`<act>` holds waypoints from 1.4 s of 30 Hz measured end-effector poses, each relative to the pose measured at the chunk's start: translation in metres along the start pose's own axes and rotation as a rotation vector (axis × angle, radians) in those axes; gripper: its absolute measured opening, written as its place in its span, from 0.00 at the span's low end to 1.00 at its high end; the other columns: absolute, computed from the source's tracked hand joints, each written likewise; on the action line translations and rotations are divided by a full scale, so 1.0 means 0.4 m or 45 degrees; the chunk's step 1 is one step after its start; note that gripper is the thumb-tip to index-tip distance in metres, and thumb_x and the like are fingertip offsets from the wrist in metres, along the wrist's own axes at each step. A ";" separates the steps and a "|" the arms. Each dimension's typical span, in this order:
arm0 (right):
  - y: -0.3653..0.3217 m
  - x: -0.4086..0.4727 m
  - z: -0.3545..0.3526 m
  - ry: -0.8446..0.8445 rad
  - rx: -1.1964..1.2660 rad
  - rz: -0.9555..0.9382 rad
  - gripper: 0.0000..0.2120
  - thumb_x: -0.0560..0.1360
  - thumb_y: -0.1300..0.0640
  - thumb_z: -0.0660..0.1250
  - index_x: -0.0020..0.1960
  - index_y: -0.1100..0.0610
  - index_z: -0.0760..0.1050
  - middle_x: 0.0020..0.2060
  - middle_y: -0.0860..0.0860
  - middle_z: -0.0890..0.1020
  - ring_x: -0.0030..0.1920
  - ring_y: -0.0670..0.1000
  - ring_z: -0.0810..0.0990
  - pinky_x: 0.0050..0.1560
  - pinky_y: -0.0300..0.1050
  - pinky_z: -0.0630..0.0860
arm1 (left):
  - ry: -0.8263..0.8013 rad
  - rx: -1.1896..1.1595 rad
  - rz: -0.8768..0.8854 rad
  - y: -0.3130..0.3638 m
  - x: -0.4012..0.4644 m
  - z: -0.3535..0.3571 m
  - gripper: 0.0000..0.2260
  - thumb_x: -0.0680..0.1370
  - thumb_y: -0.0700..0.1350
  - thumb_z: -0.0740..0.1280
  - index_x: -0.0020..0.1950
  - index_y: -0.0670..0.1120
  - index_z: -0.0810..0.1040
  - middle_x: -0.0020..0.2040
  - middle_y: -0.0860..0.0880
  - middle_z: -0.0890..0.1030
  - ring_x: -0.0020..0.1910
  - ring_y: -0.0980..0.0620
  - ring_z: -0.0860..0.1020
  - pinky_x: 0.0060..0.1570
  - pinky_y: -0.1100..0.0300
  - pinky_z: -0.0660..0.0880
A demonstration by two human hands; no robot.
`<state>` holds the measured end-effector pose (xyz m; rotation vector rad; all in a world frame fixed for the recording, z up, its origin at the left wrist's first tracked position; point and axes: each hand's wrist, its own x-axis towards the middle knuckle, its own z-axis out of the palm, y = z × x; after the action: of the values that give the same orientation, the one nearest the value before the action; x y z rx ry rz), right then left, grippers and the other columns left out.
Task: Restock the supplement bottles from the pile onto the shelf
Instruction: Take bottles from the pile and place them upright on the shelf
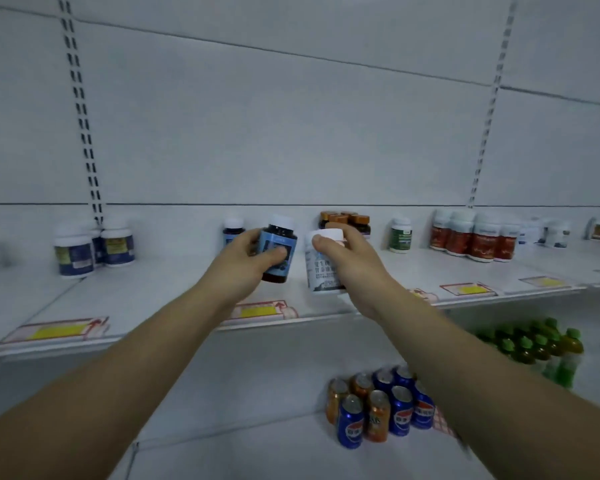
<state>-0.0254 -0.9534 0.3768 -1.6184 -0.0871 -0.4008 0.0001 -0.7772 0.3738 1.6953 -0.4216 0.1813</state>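
Bottles' labels blurred: left fingers [257, 237] wrap dark bottle [278, 249], right fingers [352, 237] white bottle [321, 268].

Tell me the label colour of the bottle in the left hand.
Blue, on a dark bottle with a white cap, gripped by the left hand; head view.

Dark bottle [278, 251] with blue label, white bottle [323, 263] with dark lettering, white shelf [160, 289], yellow-and-red price tags [261, 310]

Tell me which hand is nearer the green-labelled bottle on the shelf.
Right. The right hand, holding the white bottle, is just left of the green-labelled bottle; the left hand is farther left.
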 end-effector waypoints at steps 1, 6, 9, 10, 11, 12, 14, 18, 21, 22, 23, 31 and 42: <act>0.014 0.029 0.008 -0.030 -0.028 0.004 0.21 0.72 0.47 0.71 0.62 0.47 0.70 0.52 0.48 0.78 0.48 0.48 0.80 0.40 0.43 0.78 | 0.028 0.075 -0.014 -0.011 0.020 -0.013 0.15 0.75 0.46 0.70 0.60 0.53 0.72 0.51 0.56 0.78 0.48 0.61 0.77 0.41 0.67 0.71; 0.078 0.131 0.019 -0.240 -0.227 -0.007 0.29 0.71 0.49 0.72 0.68 0.46 0.64 0.57 0.47 0.74 0.52 0.48 0.76 0.45 0.40 0.73 | 0.008 0.314 -0.131 -0.069 0.103 -0.046 0.26 0.72 0.40 0.72 0.60 0.59 0.63 0.48 0.57 0.73 0.46 0.58 0.76 0.38 0.65 0.72; 0.088 0.168 0.007 -0.395 -0.329 -0.050 0.31 0.71 0.50 0.72 0.70 0.46 0.63 0.58 0.47 0.72 0.54 0.49 0.75 0.51 0.43 0.72 | -0.038 0.530 -0.086 -0.085 0.137 -0.058 0.31 0.72 0.41 0.72 0.65 0.61 0.60 0.49 0.57 0.73 0.46 0.58 0.77 0.39 0.67 0.72; 0.088 0.175 0.002 -0.425 -0.344 -0.057 0.30 0.72 0.50 0.72 0.70 0.45 0.62 0.58 0.47 0.72 0.54 0.49 0.74 0.52 0.44 0.71 | -0.039 0.616 -0.048 -0.091 0.148 -0.061 0.32 0.71 0.42 0.73 0.67 0.61 0.59 0.50 0.56 0.73 0.47 0.58 0.77 0.42 0.66 0.72; 0.090 0.180 -0.002 -0.447 -0.349 -0.065 0.30 0.72 0.50 0.72 0.70 0.45 0.62 0.57 0.46 0.71 0.55 0.49 0.74 0.52 0.44 0.71 | -0.032 0.708 -0.010 -0.098 0.159 -0.063 0.34 0.71 0.43 0.73 0.69 0.60 0.58 0.52 0.55 0.74 0.48 0.56 0.77 0.45 0.64 0.72; 0.095 0.180 -0.005 -0.461 -0.345 -0.072 0.30 0.72 0.49 0.71 0.70 0.44 0.62 0.57 0.45 0.71 0.54 0.49 0.74 0.52 0.44 0.71 | -0.017 0.796 0.018 -0.107 0.169 -0.064 0.35 0.71 0.44 0.73 0.71 0.60 0.57 0.56 0.52 0.74 0.51 0.54 0.76 0.50 0.62 0.71; 0.106 0.173 -0.008 -0.462 -0.323 -0.093 0.29 0.73 0.49 0.70 0.70 0.41 0.62 0.58 0.44 0.71 0.55 0.48 0.74 0.52 0.43 0.71 | 0.058 1.036 0.086 -0.128 0.192 -0.067 0.35 0.71 0.48 0.73 0.72 0.57 0.59 0.63 0.48 0.71 0.58 0.49 0.71 0.59 0.57 0.68; 0.121 0.169 -0.002 -0.409 -0.306 -0.152 0.29 0.74 0.49 0.70 0.70 0.41 0.61 0.59 0.43 0.71 0.56 0.47 0.73 0.52 0.40 0.70 | 0.136 1.470 0.258 -0.146 0.259 -0.081 0.36 0.69 0.55 0.73 0.73 0.54 0.62 0.74 0.45 0.58 0.72 0.45 0.55 0.69 0.52 0.56; 0.126 0.172 0.003 -0.358 -0.337 -0.176 0.31 0.74 0.49 0.69 0.72 0.41 0.58 0.57 0.42 0.69 0.54 0.45 0.72 0.47 0.35 0.68 | 0.048 1.581 0.255 -0.154 0.318 -0.086 0.37 0.70 0.57 0.71 0.75 0.51 0.59 0.75 0.45 0.57 0.74 0.46 0.53 0.71 0.50 0.55; 0.130 0.172 0.004 -0.346 -0.344 -0.178 0.32 0.74 0.48 0.69 0.72 0.40 0.56 0.57 0.42 0.68 0.53 0.45 0.72 0.45 0.34 0.68 | 0.010 1.581 0.257 -0.156 0.334 -0.087 0.37 0.71 0.57 0.71 0.75 0.50 0.59 0.74 0.45 0.60 0.72 0.46 0.56 0.71 0.50 0.57; 0.133 0.172 0.004 -0.332 -0.349 -0.179 0.32 0.74 0.48 0.68 0.72 0.40 0.55 0.57 0.41 0.68 0.53 0.45 0.71 0.45 0.34 0.67 | -0.012 1.564 0.265 -0.158 0.347 -0.088 0.36 0.71 0.57 0.70 0.74 0.48 0.60 0.72 0.46 0.63 0.70 0.46 0.60 0.69 0.50 0.60; 0.146 0.178 0.000 -0.297 -0.470 -0.204 0.37 0.71 0.50 0.71 0.73 0.42 0.54 0.60 0.43 0.67 0.56 0.48 0.71 0.53 0.41 0.67 | 0.070 1.556 0.267 -0.198 0.422 -0.092 0.30 0.73 0.51 0.70 0.72 0.47 0.64 0.69 0.46 0.68 0.67 0.45 0.64 0.65 0.49 0.65; 0.129 0.169 0.005 -0.166 -0.400 -0.180 0.35 0.72 0.50 0.71 0.72 0.42 0.56 0.60 0.44 0.71 0.56 0.48 0.73 0.51 0.40 0.68 | 0.125 1.421 0.351 -0.147 0.365 -0.073 0.32 0.73 0.52 0.70 0.73 0.47 0.62 0.72 0.46 0.63 0.70 0.46 0.63 0.69 0.49 0.58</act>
<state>0.0534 -0.9689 0.3486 -1.9554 -0.2480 -0.4331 0.1601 -0.7670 0.3764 2.6895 -0.5202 0.8131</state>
